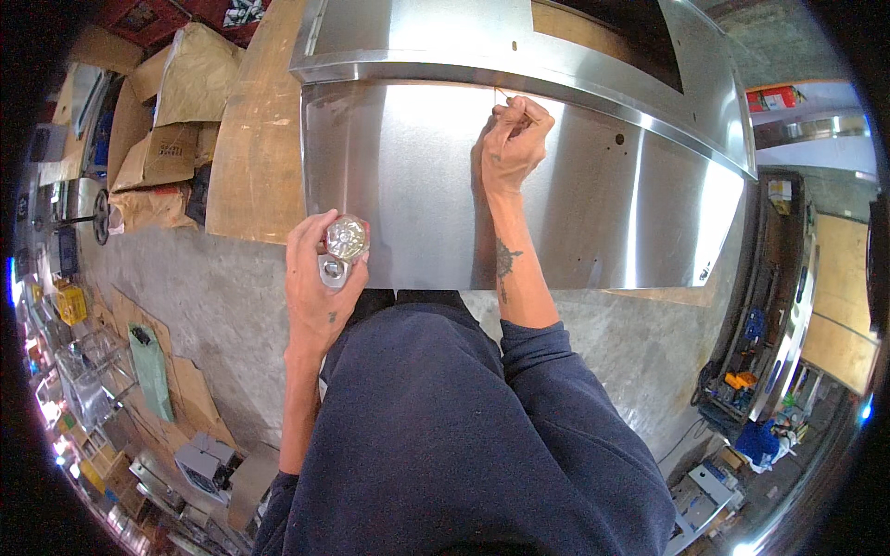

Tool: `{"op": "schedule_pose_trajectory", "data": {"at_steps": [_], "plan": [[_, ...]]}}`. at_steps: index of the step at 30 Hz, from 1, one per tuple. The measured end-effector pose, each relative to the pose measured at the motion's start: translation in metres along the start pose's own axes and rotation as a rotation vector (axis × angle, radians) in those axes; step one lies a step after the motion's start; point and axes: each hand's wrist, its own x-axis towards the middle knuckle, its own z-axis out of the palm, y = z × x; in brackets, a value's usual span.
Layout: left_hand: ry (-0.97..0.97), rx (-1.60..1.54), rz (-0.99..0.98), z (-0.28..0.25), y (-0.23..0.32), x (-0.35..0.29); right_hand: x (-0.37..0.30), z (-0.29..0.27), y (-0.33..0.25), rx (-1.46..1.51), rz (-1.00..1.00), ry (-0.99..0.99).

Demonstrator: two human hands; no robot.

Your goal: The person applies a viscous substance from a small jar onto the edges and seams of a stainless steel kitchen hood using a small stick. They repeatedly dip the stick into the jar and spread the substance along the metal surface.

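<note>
Steel panel point(408, 185), broad and pale, fills the upper middle of the frame, right in front of the person beside whom I stand. At its top edge, just under a folded metal lip point(389, 71), the right hand point(515, 148) has its fingers drawn into a tight pinch on a thin, orange-tinted sliver point(502, 92), too small for me to identify. I judge the step in hand to be close work along that seam; the next move calls for fine aim and a steady wrist. At centre left, the left hand point(315, 278) curls around a shiny rounded piece point(347, 237) with a faceted top and reddish rim, a smaller looped metal part point(334, 270) just below it. I cannot tell what that piece is.

The panel's brushed face throws bright vertical streaks, with small holes towards its right. Above the lip, upper right, smooth metal frames a dark rectangular cut-out point(640, 42). Scuffed, grainy wooden board point(255, 139) shows at upper left, next to creased brown cardboard point(167, 157). Mottled grey concrete floor point(232, 296) spreads below; a soft navy top point(417, 417) covers the lower middle.
</note>
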Motion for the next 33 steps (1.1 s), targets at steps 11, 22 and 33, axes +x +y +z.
{"op": "schedule_pose_trajectory", "data": {"at_steps": [11, 22, 33], "plan": [[0.022, -0.009, 0.002, -0.001, 0.001, 0.0, -0.001, -0.002, 0.004, -0.023, -0.042, -0.002], [0.014, -0.008, -0.02, -0.002, 0.005, -0.002, -0.002, -0.002, 0.008, -0.006, -0.067, -0.009], [-0.016, -0.011, -0.053, -0.001, 0.0, -0.006, 0.004, -0.051, 0.002, 0.055, 0.196, 0.127]]}}
